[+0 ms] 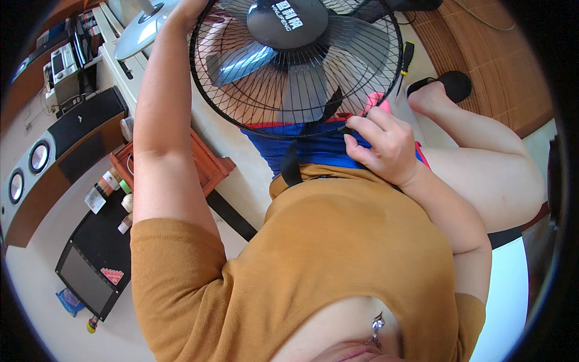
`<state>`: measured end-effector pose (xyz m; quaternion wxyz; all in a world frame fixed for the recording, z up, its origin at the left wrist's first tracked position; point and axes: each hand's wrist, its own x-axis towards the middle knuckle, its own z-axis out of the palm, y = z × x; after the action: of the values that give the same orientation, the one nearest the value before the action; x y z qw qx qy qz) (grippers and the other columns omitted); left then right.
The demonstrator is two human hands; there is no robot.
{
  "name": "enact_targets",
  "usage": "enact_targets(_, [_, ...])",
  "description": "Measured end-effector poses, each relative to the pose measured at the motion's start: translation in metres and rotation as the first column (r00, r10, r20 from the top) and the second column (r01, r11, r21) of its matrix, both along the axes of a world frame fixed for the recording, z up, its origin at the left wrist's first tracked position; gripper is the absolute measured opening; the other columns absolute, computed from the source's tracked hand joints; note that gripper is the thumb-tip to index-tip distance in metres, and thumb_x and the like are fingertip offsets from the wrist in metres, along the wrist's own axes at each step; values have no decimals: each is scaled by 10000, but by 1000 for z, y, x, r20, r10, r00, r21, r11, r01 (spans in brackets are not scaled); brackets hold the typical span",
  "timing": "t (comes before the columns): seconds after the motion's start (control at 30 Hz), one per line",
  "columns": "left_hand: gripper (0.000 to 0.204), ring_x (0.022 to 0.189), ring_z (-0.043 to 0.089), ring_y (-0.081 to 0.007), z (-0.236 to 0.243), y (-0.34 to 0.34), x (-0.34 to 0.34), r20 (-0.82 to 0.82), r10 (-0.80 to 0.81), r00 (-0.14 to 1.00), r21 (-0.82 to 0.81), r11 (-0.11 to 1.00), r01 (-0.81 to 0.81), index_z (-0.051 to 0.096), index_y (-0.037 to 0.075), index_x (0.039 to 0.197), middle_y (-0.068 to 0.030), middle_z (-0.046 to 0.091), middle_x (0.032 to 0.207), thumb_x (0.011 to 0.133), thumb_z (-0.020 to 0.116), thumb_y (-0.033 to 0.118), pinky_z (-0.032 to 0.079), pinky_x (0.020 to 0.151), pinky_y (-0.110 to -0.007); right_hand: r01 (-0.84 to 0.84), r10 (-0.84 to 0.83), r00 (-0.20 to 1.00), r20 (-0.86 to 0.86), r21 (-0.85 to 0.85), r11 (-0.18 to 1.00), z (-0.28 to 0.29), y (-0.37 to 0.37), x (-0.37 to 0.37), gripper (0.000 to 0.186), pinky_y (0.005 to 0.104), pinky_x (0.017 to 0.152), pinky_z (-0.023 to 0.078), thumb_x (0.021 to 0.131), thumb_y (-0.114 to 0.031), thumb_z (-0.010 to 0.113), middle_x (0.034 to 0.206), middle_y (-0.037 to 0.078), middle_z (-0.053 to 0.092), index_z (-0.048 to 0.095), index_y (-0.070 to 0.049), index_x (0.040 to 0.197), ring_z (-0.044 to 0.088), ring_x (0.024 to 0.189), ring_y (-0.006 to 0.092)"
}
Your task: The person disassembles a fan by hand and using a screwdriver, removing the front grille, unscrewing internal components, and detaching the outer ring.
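Observation:
A black fan point(286, 29) with a wire guard and dark translucent blades fills the upper middle, over my blue shorts. My right hand point(380, 142) has curled fingers on the guard's lower right rim, beside a pink item point(375, 100). At the top edge, my left hand point(189, 9) reaches beside the fan's upper left, its fingers mostly out of view. A black strap-like piece point(291, 163) hangs below the guard. A yellow-and-black screwdriver point(406, 59) lies just right of the fan.
At left are a silver-and-black speaker point(40, 157), stacked electronics point(63, 63), a pale round base point(132, 42), a wooden tray point(214, 175) and a dark panel point(90, 268) with small bottles. A woven mat point(494, 60) and my slippered foot point(431, 93) are at upper right.

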<state>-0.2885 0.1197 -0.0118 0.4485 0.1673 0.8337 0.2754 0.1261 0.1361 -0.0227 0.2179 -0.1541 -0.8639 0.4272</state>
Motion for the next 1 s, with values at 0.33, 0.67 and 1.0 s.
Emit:
enact_targets(0.33, [401, 610, 604, -208, 1, 2, 1, 38, -32, 999, -1, 999, 32, 580, -29, 1022, -142, 622, 857, 943, 410, 326, 510, 450, -297, 53, -56, 998, -42, -76, 996, -5, -5, 4, 353, 301, 515, 430, 653, -133, 727, 742, 45, 589, 522, -79, 935, 597, 615, 199])
enact_targets(0.67, [430, 601, 602, -210, -1, 6, 4, -21, -46, 999, -43, 998, 45, 579, -20, 1025, -134, 627, 860, 931, 417, 367, 512, 449, -301, 72, -76, 997, -32, -101, 992, -8, -8, 4, 346, 282, 519, 424, 635, -140, 737, 726, 17, 593, 508, -85, 889, 608, 619, 185])
enact_targets(1.0, [440, 630, 601, -205, -1, 0, -3, 32, -38, 999, -18, 999, 39, 585, -25, 1013, -125, 618, 851, 930, 424, 376, 532, 460, -307, 73, -72, 997, 8, -89, 993, -6, -7, 4, 311, 291, 527, 444, 635, -128, 724, 728, 35, 575, 511, -85, 858, 584, 616, 209])
